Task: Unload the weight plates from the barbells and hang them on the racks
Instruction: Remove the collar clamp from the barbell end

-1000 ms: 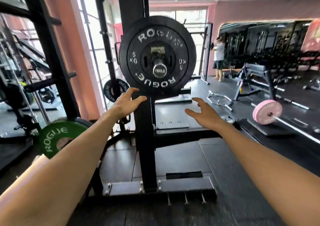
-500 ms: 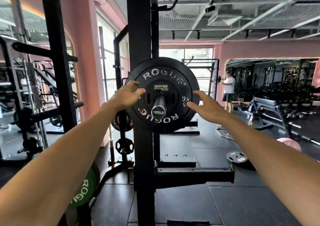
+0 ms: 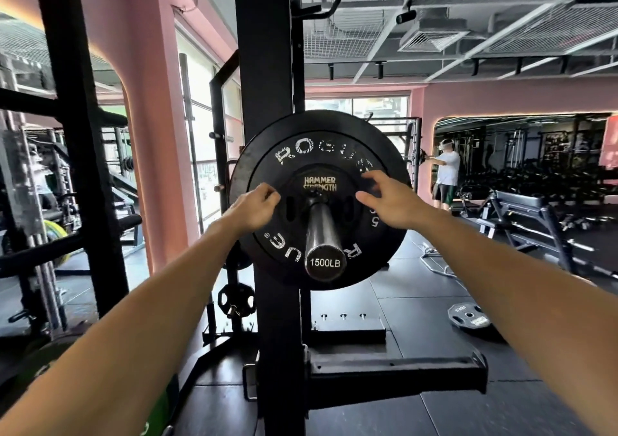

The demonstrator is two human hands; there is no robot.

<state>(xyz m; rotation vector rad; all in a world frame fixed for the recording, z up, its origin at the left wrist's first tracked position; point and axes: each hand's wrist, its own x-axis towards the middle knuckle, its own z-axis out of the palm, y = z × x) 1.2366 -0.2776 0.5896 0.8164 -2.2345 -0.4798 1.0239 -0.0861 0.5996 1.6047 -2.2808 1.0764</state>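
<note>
A barbell sleeve point(image 3: 322, 231) with a "1500LB" end cap points straight at me, resting on the black rack upright point(image 3: 267, 67). On it sits a large black Rogue 5 kg plate point(image 3: 321, 154), and in front of that a smaller black Hammer Strength plate point(image 3: 319, 183). My left hand point(image 3: 254, 210) is curled around the small plate's left rim. My right hand point(image 3: 389, 200) is on its right rim, thumb and fingers bent around the edge. Both plates sit upright on the sleeve.
A small black plate point(image 3: 235, 300) hangs on a low rack peg. Another plate point(image 3: 468, 318) lies on the rubber floor at right. A green plate point(image 3: 160, 412) shows at lower left. A bench point(image 3: 521, 208) and a person point(image 3: 446, 174) stand at the back right.
Both hands have moved inward from the big plate's face to the small front plate and curled on its rim. The view has come closer to the sleeve end.
</note>
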